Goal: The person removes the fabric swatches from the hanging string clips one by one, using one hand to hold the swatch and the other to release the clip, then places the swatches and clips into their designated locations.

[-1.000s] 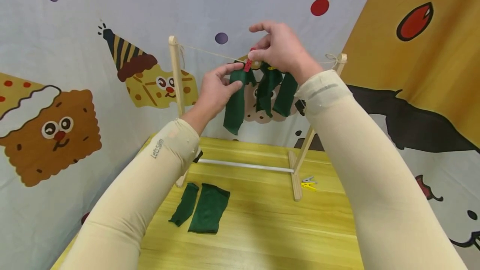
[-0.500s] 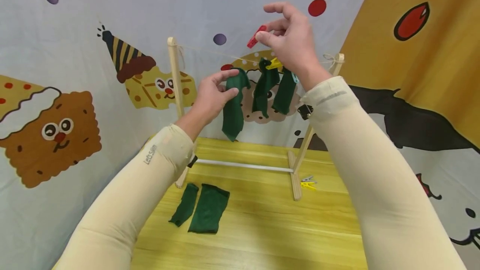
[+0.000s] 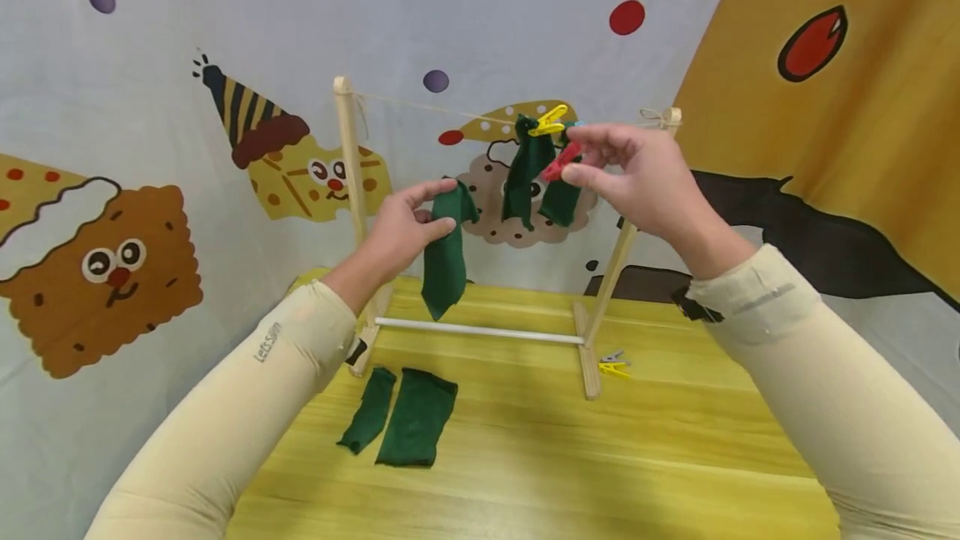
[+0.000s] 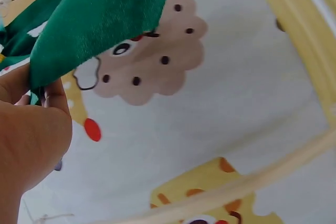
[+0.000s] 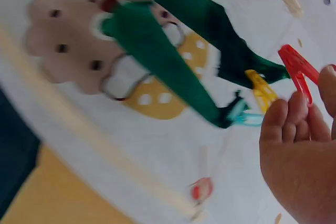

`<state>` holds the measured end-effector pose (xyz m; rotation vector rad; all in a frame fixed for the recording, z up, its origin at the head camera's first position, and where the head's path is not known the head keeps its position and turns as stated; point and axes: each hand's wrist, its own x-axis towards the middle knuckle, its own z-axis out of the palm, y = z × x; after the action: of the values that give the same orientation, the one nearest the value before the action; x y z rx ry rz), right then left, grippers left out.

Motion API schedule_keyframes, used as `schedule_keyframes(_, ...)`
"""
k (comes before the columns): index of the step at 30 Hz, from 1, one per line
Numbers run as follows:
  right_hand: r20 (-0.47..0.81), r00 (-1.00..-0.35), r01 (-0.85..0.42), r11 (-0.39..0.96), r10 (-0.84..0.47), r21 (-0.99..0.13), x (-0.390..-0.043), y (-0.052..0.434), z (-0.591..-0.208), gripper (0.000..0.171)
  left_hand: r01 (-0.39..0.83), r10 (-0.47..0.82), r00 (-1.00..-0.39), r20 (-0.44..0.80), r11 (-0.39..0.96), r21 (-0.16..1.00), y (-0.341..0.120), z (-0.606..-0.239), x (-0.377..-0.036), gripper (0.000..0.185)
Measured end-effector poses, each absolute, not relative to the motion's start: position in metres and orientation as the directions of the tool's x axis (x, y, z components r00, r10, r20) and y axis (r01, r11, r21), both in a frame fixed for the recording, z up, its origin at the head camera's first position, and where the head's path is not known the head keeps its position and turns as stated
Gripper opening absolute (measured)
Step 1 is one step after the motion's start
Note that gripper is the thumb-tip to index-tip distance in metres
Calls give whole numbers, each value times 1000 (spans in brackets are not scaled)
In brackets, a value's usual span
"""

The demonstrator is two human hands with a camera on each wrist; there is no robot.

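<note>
Cartoon-print backdrop behind a yellow wooden table [image 3: 570,448] with a small wooden drying rack [image 3: 349,190] and string line [image 3: 427,106].

Left hand [image 3: 401,227] pinches the top of a green cloth strip [image 3: 444,252] between thumb and fingers; the strip hangs free, below the line and left of the hung pieces, above the rack's white crossbar [image 3: 480,330]. Right hand [image 3: 637,182] grips a red clothespin [image 3: 561,162] between thumb and fingertips, just beside two green cloths [image 3: 528,177] hanging on the line. One of these is fixed by a yellow clothespin [image 3: 547,121]; the right wrist view shows a teal clothespin [image 5: 242,115] on the other. Two green cloth pieces [image 3: 416,417] lie flat on the table near the left rack foot. Spare clothespins [image 3: 615,365] lie by the right rack foot.
</note>
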<state>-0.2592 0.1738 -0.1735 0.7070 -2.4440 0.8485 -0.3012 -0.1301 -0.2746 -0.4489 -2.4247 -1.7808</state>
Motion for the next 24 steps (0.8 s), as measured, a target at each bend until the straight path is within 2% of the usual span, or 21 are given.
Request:
schedule_keyframes(3, 515, -794, -562, 711, -322, -423, -251, 200, -199, 41, 267, 188, -958, 217, 298, 916, -139, -289, -299, 51)
schedule_keyframes(8, 431, -861, -472, 737, -269, -484, -249, 243, -243, 37, 224, 194, -967, 167, 325, 919, -149, -315, -294, 52)
schedule_keyframes(16, 314, -943, -284, 763, -112, -581, -254, 296, -298, 49, 166, 213, -973, 90, 372, 913, -156, -347, -284, 52)
schedule_keyframes(24, 260, -965, -184, 790, -33, -585, -253, 330, -338, 55, 127, 232, -972, 36, 393, 911, -152, -365, -276, 51)
